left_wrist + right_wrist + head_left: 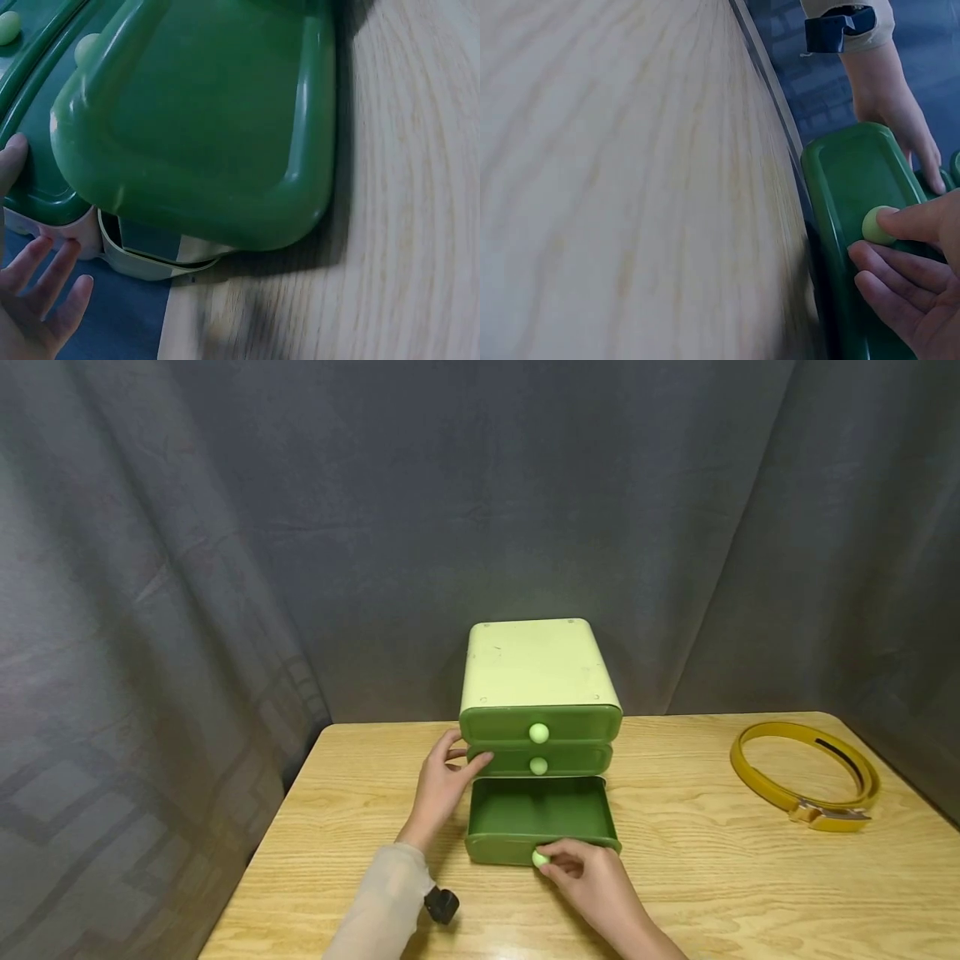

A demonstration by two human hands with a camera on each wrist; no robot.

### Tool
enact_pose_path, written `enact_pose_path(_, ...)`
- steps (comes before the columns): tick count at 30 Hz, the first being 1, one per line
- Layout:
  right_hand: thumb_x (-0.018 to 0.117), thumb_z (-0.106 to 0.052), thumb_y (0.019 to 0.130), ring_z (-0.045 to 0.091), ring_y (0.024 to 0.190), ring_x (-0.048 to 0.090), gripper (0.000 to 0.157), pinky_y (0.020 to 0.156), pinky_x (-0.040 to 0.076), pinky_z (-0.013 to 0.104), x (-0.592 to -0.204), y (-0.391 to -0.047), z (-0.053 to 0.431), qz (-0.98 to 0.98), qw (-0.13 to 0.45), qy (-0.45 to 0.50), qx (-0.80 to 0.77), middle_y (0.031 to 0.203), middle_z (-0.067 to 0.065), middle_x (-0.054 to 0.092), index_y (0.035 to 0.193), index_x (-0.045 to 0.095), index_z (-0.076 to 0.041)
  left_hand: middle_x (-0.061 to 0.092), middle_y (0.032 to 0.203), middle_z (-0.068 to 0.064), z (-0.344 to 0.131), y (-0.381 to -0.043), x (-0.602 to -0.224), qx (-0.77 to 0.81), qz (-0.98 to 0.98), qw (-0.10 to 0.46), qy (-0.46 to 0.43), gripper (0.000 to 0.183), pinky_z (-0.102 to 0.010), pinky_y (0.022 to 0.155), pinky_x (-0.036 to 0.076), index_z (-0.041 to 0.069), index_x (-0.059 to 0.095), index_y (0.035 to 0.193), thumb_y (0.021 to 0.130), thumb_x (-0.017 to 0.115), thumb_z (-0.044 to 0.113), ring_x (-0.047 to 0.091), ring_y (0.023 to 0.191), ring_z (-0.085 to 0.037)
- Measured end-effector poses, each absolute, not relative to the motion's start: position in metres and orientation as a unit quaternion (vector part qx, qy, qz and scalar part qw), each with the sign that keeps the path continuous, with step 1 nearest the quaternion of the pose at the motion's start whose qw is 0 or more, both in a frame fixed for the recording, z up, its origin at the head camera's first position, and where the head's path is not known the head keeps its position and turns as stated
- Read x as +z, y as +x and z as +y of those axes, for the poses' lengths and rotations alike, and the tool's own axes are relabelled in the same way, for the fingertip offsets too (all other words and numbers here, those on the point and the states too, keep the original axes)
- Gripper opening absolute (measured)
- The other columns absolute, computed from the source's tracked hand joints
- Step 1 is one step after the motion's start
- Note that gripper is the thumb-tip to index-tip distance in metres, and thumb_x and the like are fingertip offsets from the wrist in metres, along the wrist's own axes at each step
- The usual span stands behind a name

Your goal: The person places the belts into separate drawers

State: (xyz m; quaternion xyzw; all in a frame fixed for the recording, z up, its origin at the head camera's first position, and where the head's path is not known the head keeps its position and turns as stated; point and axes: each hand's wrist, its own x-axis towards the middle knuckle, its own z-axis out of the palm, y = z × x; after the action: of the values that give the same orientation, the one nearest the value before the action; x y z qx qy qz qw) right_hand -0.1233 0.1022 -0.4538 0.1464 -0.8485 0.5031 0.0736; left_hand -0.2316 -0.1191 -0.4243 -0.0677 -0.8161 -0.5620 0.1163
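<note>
A small drawer cabinet (pixel 536 664) with a pale yellow-green top and green drawer fronts stands on the table. Its bottom drawer (pixel 498 849) is pulled well out, and the drawer's visible inside holds nothing. My right hand (pixel 596 877) pinches the round light-green knob (pixel 877 226) of that drawer between thumb and fingers. At the cabinet's left side, my left hand (pixel 441 781) holds its corner: the thumb lies on the middle drawer's front (pixel 56 161) and the fingertips touch the side wall. The upper two drawers sit pushed in.
A coiled yellow belt (pixel 772 789) with a metal buckle lies on the right of the wooden table (pixel 682 877). Behind the table hangs a dark grey curtain (pixel 480 527), close to the cabinet's back. A black device (pixel 442 906) is strapped at the left wrist.
</note>
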Motion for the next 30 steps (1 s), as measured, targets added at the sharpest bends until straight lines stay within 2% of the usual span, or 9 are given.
enact_pose_path(6, 0.077, -0.008, 0.085, 0.003, 0.072, 0.066, 0.013, 0.063, 0.055, 0.022, -0.454, -0.118, 0.105, -0.857, 0.050, 0.148, 0.491, 0.085, -0.003, 0.074, 0.097, 0.077, -0.013, 0.061, 0.124, 0.007, -0.119, -0.231, -0.423, -0.561, -0.817, 0.115, -0.069, 0.040, -0.043, 0.090, 0.050, 0.029, 0.064, 0.122, 0.086, 0.077, 0.040, 0.058, 0.113, -0.024)
enact_pose_path(16, 0.076, -0.010, 0.087, 0.007, 0.071, 0.067, 0.013, 0.062, 0.055, 0.023, -0.450, -0.113, 0.108, -0.855, 0.017, 0.150, 0.497, 0.087, -0.003, 0.074, 0.099, 0.077, -0.013, 0.061, 0.125, 0.006, -0.119, -0.231, -0.422, -0.559, -0.818, 0.115, -0.068, 0.041, -0.044, 0.090, 0.050, 0.029, 0.063, 0.123, 0.086, 0.077, 0.041, 0.058, 0.113, -0.024)
enact_pose_path(30, 0.076, -0.008, 0.087, 0.005, 0.070, 0.066, 0.013, 0.061, 0.055, 0.023, -0.450, -0.109, 0.110, -0.853, 0.030, 0.162, 0.495, 0.089, -0.001, 0.075, 0.098, 0.077, -0.012, 0.061, 0.125, 0.006, -0.120, -0.232, -0.421, -0.554, -0.822, 0.113, -0.070, 0.042, -0.043, 0.090, 0.050, 0.027, 0.063, 0.122, 0.086, 0.077, 0.042, 0.059, 0.113, -0.023)
